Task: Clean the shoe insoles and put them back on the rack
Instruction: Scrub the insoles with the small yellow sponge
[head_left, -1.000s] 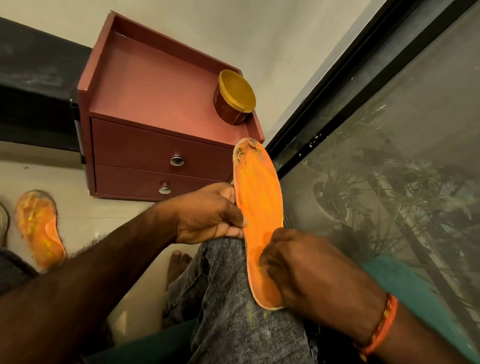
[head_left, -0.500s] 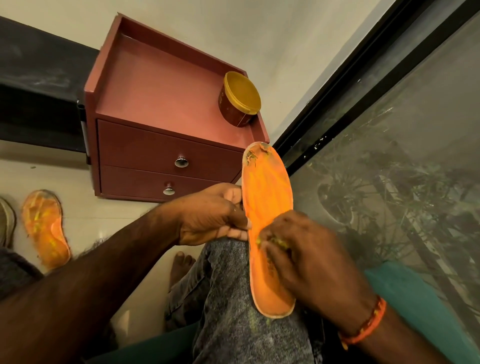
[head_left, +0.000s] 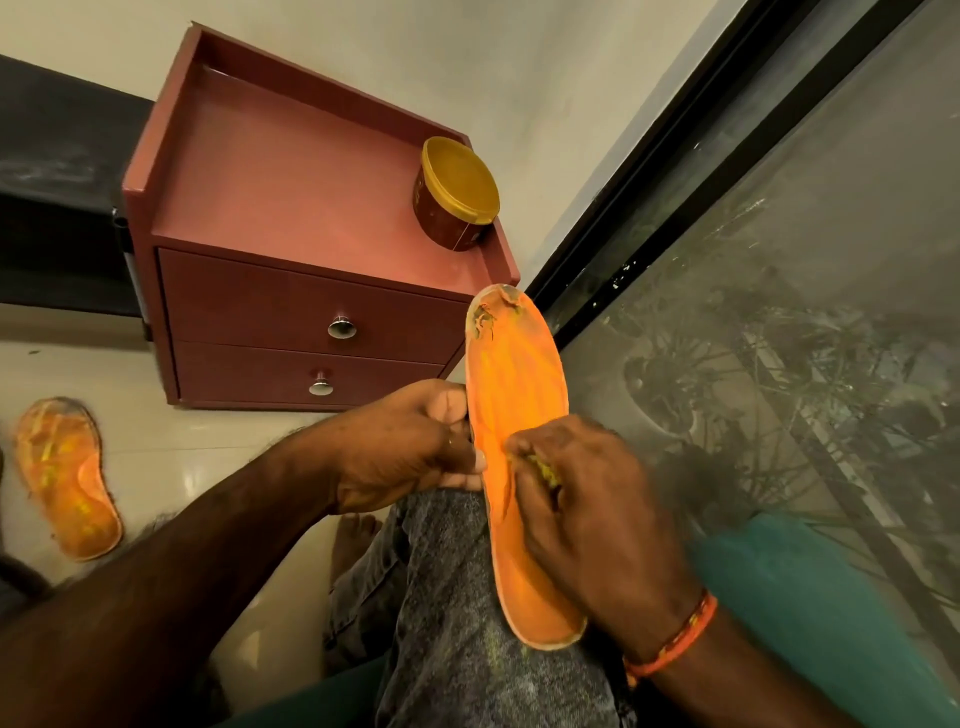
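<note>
The orange insole (head_left: 511, 410) is resting on the knee; the left hand (head_left: 410, 447) is pinching its edge, the right hand (head_left: 587, 499), fingers curled, is rubbing mid-sole, higher than before.

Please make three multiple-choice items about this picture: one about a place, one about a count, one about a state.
1. Where is the jar?
A. on the cabinet
B. on the floor
C. in a drawer

2. How many insoles are in view?
A. one
B. two
C. three

3. What is the left hand doing?
A. resting open on the knee
B. gripping the held insole at its edge
C. pulling a drawer knob

Answers:
1 A, the jar stands on the cabinet's top, at its right corner.
2 B, one is held over the knee, and the other insole lies on the floor.
3 B, its fingers pinch the insole's left edge while the right hand presses on it.
</note>
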